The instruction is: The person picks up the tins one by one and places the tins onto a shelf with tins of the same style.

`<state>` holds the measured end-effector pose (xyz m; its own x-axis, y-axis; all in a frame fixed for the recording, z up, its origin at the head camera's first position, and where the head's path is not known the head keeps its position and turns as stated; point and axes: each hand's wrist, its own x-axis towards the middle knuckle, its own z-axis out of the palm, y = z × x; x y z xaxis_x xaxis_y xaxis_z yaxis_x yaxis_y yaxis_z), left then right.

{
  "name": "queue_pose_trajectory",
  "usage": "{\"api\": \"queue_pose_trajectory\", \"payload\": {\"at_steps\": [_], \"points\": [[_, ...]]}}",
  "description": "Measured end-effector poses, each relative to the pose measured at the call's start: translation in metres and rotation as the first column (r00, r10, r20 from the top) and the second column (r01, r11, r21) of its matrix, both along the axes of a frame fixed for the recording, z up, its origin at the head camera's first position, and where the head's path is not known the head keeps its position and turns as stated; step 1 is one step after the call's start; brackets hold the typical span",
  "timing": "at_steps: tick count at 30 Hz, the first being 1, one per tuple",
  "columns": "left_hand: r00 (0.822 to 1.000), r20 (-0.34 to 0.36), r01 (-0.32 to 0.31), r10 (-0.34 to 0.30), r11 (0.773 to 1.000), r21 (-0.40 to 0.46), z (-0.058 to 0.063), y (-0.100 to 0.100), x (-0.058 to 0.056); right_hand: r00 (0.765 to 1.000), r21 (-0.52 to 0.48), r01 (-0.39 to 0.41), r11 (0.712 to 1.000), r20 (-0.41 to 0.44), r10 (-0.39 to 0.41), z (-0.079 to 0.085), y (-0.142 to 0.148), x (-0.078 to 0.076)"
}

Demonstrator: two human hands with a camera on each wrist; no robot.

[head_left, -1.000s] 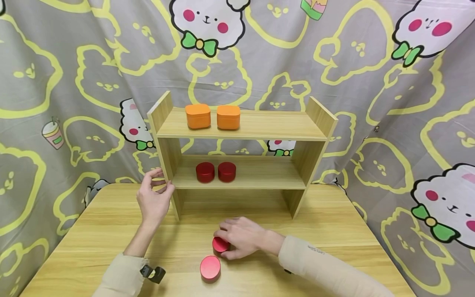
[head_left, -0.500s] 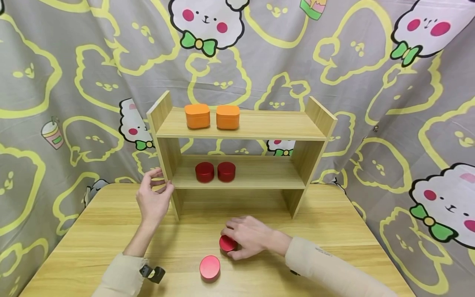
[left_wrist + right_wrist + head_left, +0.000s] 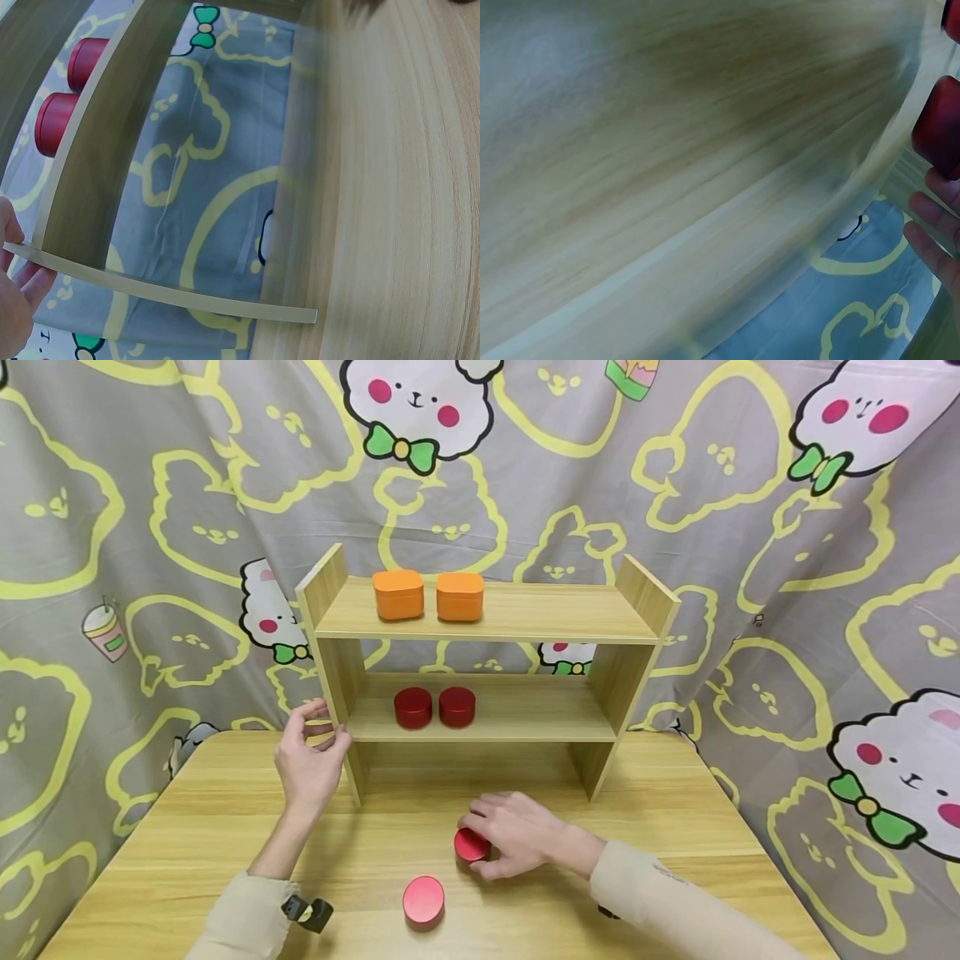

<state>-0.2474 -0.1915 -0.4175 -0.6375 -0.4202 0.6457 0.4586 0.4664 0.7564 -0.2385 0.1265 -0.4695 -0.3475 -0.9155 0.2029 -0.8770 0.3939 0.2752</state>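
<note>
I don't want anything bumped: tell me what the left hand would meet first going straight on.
Probably the left side of the shelf, which the left hand points toward and seems to grip; exact depth is unclear.

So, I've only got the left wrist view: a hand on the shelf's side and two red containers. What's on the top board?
Observer: Two orange containers sit toward the left on the top board.

Visitor: Oh! Are they touching?

Observer: No, the head view shows a small gap between them.

Visitor: And is anything else happening out of my sight?

Observer: The right hand grips a round red container in front of the shelf unit; I can't tell if it's lifted off the table.
</note>
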Motion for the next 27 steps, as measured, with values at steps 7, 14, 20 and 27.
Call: {"api": "queue_pose_trajectory", "payload": {"at_steps": [7, 14, 20, 27], "points": [[1.000, 0.002, 0.004, -0.004, 1.000, 0.006, 0.000, 0.000, 0.000, 0.999, 0.002, 0.010, 1.000, -0.038, -0.010, 0.008, 0.007, 0.001], [1.000, 0.003, 0.005, -0.005, 1.000, 0.006, 0.000, 0.000, 0.000, 0.998, -0.001, 0.032, 0.999, -0.057, -0.032, 0.016, 0.012, 0.000], [1.000, 0.004, 0.004, -0.004, 1.000, 0.003, 0.001, 0.000, 0.000, 0.996, 0.001, 0.052, 0.999, -0.067, -0.051, 0.025, 0.016, -0.001], [1.000, 0.005, 0.001, -0.001, 1.000, 0.005, 0.000, -0.001, 0.000, 0.996, -0.031, 0.050, 0.998, -0.068, -0.052, 0.037, 0.020, -0.001]]}}
